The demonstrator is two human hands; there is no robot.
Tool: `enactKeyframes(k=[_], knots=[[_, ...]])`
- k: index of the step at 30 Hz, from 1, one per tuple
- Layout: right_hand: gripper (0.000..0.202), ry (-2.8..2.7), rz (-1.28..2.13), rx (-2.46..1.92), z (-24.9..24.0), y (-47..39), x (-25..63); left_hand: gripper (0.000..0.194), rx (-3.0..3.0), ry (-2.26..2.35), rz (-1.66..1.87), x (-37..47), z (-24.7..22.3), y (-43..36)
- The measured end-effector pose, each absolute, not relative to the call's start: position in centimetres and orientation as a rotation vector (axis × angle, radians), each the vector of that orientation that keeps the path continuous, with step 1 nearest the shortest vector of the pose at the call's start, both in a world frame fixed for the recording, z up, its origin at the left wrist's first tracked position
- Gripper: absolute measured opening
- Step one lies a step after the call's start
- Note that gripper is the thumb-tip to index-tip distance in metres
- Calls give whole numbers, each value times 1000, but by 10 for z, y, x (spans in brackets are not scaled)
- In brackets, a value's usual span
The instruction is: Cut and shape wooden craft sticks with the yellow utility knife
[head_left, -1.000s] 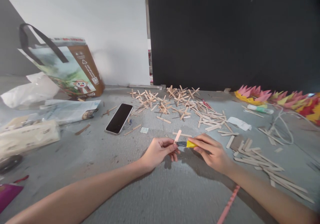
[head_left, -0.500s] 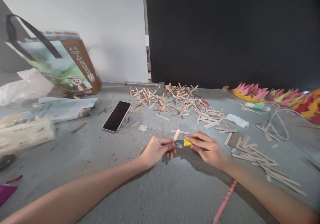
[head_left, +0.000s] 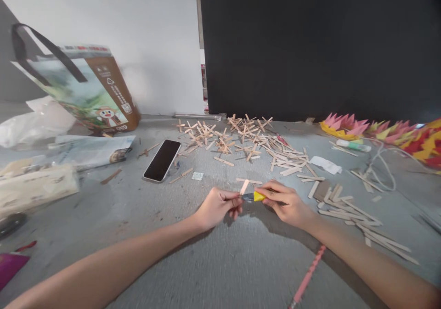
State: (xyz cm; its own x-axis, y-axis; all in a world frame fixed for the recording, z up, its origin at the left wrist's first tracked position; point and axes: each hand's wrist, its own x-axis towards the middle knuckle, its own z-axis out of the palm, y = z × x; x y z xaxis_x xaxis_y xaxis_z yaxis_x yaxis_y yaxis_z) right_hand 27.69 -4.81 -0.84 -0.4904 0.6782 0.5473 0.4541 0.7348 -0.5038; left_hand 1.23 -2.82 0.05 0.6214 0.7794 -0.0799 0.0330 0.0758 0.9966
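My left hand [head_left: 219, 208] is closed, pinching a pale wooden craft stick [head_left: 244, 187] that slants up past my fingertips. My right hand [head_left: 286, 202] grips a yellow-handled utility knife [head_left: 259, 196], with most of its handle hidden in my fingers. The dark grey blade points left and meets the stick close to my left fingertips. Just behind the hands, another craft stick [head_left: 253, 181] lies flat on the grey surface [head_left: 206, 272].
Behind lie crossed craft sticks [head_left: 225, 143]; loose sticks [head_left: 344, 210] lie right. A phone [head_left: 162, 160], printed bag [head_left: 103, 88] and plastic packages [head_left: 37, 185] are left. Pink-yellow paper decorations [head_left: 347, 127], a white cable [head_left: 382, 166] and a glue stick [head_left: 353, 145] sit right. A pink twisted rod [head_left: 309, 274] lies near my right forearm.
The blade's angle has turned slightly against the craft stick. Both hands stay almost in place, and the whole view has shifted a little.
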Motion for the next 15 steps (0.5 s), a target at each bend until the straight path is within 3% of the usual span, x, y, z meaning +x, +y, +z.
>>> enactKeyframes(k=[15], knots=[[48, -2168, 320, -819, -9, -51, 278, 47, 1455, 792, 668, 13, 0, -33]])
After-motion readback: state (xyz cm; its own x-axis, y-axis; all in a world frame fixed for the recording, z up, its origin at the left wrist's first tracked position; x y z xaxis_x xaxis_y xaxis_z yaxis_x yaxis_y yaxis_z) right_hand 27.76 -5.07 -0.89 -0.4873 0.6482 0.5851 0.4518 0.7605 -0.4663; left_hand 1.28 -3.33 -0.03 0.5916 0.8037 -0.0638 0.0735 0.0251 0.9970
